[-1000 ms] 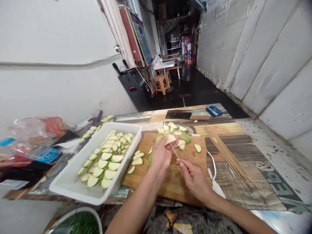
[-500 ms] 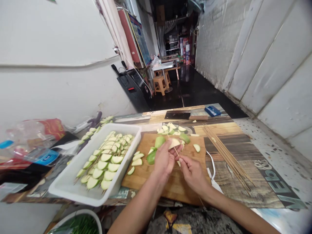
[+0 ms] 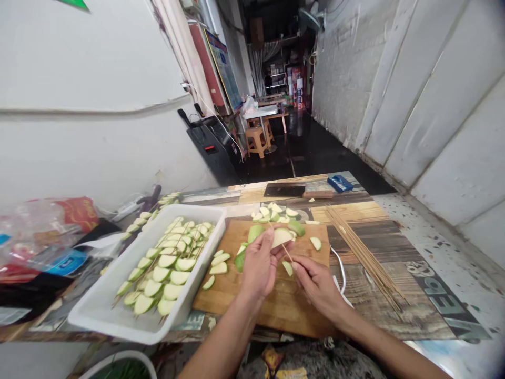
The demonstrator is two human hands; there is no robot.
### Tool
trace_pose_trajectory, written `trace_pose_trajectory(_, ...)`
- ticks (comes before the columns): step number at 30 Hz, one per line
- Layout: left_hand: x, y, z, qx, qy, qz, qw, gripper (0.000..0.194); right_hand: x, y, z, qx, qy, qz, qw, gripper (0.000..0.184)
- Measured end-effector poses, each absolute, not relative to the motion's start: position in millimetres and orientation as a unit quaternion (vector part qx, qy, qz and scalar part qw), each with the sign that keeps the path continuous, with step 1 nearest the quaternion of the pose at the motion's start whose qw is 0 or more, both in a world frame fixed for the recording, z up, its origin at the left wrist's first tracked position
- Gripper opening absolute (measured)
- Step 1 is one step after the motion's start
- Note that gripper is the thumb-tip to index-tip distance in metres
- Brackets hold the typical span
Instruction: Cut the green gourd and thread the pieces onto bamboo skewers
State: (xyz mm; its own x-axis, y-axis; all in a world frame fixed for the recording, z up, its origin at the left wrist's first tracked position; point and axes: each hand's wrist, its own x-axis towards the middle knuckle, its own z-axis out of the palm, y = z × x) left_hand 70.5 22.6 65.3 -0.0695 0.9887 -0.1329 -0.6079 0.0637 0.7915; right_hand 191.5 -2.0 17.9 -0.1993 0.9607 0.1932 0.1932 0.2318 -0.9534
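Observation:
Over the wooden cutting board [image 3: 272, 308], my left hand [image 3: 258, 263] is closed on a pale, green-edged vegetable slice [image 3: 281, 237]. A thin wooden skewer [image 3: 288, 253] runs through this slice, its tip showing at the far side. My right hand [image 3: 315, 281] pinches the skewer on the near side of the slice. Green-skinned pieces [image 3: 255, 232] lie just beyond my left hand, partly covered by it. Another slice [image 3: 315, 243] rests at the board's right, and several loose slices [image 3: 219, 268] lie at its left.
A white plastic tub [image 3: 94, 310] with skewered slices stands left of the board. Bare skewers [image 3: 366, 258] lie to the right. Behind the board are a pile of slices [image 3: 276, 212], a cleaver [image 3: 286, 189] and a blue packet [image 3: 340, 183]. Plastic bags [image 3: 51, 221] crowd the far left.
The skewer's tip now sticks out past the far side of the slice. My right hand has shifted slightly right and down along it. The whole view has tilted a little.

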Motion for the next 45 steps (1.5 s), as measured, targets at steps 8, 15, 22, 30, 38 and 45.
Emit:
trace_pose_trajectory(8, 64.0, 8.5, 67.6, 0.425, 0.284, 0.584, 0.631, 0.024, 204.2, -17.2, 17.9, -0.426, -0.644, 0.409, 0.487, 0.022)
trace_pose_trajectory(15, 56.9, -1.4, 78.1, 0.514, 0.261, 0.554, 0.600, 0.027, 214.8, -13.8, 39.2, -0.365, -0.703, 0.306, 0.529, 0.022)
trace_pose_trajectory(22, 57.5, -1.5, 81.9, 0.506, 0.227, 0.586, 0.591, 0.043, 217.1, -10.6, 44.5, -0.360, -0.697, 0.293, 0.547, 0.023)
trace_pose_trajectory(30, 65.8, 1.4, 76.2, 0.401, 0.298, 0.612, 0.613, 0.032, 213.7, -5.8, 35.8, -0.434, -0.653, 0.330, 0.525, 0.019)
trace_pose_trajectory(38, 70.0, 14.2, 74.3, 0.267, 0.354, 0.621, 0.646, 0.020, 210.8, -14.9, 32.7, -0.446, -0.570, 0.571, 0.387, 0.032)
trace_pose_trajectory(45, 75.1, 11.7, 53.4, 0.220, 0.372, 0.593, 0.679, 0.018, 213.4, -29.5, 22.7, -0.464, -0.589, 0.527, 0.400, 0.030)
